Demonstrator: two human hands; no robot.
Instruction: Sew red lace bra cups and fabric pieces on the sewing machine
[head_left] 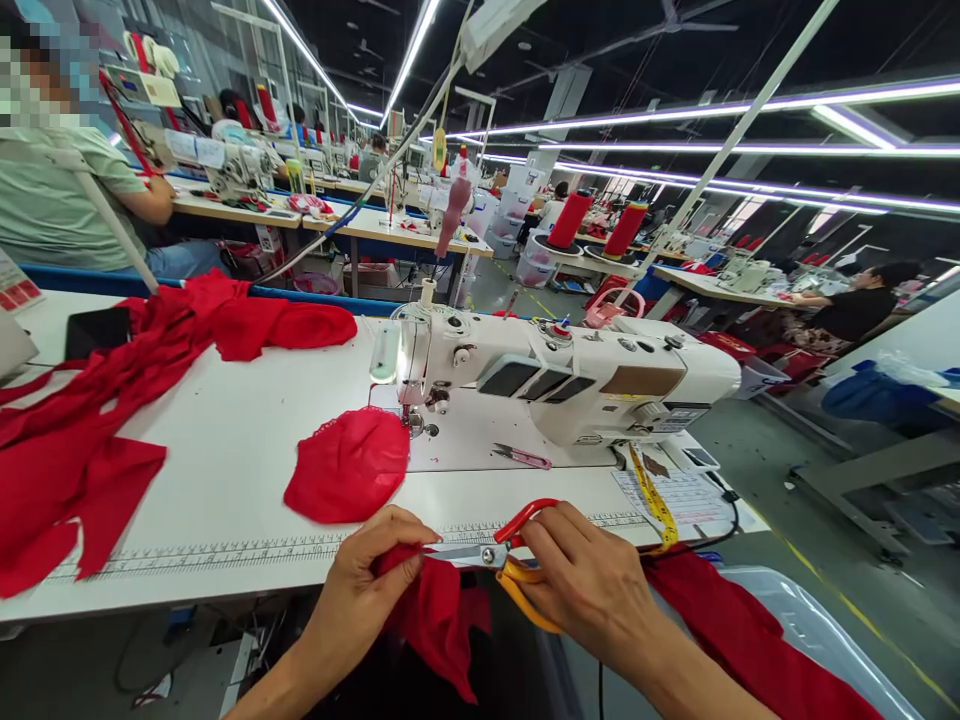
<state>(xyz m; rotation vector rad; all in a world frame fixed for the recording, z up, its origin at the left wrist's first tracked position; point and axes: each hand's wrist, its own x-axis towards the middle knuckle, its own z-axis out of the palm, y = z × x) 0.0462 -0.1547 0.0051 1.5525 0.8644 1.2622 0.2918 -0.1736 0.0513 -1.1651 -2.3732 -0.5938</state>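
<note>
At the table's front edge my left hand pinches a piece of red fabric that hangs down below the edge. My right hand is wrapped round the handles of scissors, one red and one yellow-orange. Their blades point left, and the tips meet the fabric beside my left fingertips. Behind my hands, a rounded red cloth piece lies by the needle of a white sewing machine. Small pink-handled thread snips rest on the machine bed.
A long pile of red fabric covers the table's left side, next to a dark phone. Yellow measuring tape and a written sheet lie right. More red fabric drapes over a clear plastic bin. Another person sits beyond, left.
</note>
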